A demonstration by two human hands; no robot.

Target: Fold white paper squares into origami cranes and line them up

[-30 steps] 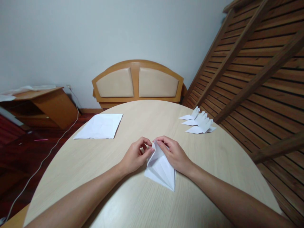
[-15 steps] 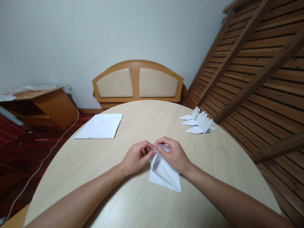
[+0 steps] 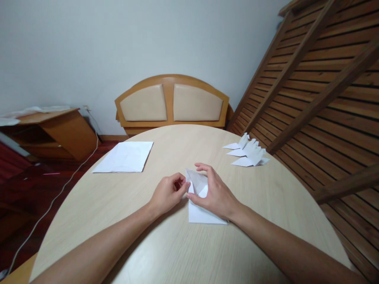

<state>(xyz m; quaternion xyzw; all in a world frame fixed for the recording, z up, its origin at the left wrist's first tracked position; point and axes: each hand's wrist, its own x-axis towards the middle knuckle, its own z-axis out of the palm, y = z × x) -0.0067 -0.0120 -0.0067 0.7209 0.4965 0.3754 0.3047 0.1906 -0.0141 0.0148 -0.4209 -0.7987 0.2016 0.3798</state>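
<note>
A partly folded white paper (image 3: 204,215) lies on the round table (image 3: 166,252) between my hands, its upper flap raised to a point. My left hand (image 3: 170,193) pinches the paper's left edge between thumb and fingers. My right hand (image 3: 216,193) lies over the right side of the paper, thumb resting on it near the left edge, its fingers spread apart from the thumb. Part of the paper is hidden under the right hand.
A stack of white paper sheets (image 3: 126,157) lies at the table's left. Several folded white paper figures (image 3: 250,152) stand at the back right. Beyond are a headboard (image 3: 171,98), a wooden slatted frame (image 3: 322,98) and a low cabinet (image 3: 65,132).
My right thumb and fingers have spread apart, the thumb moving down over the paper. The paper has turned slightly, and its upper flap now stands up. My left hand has shifted slightly left.
</note>
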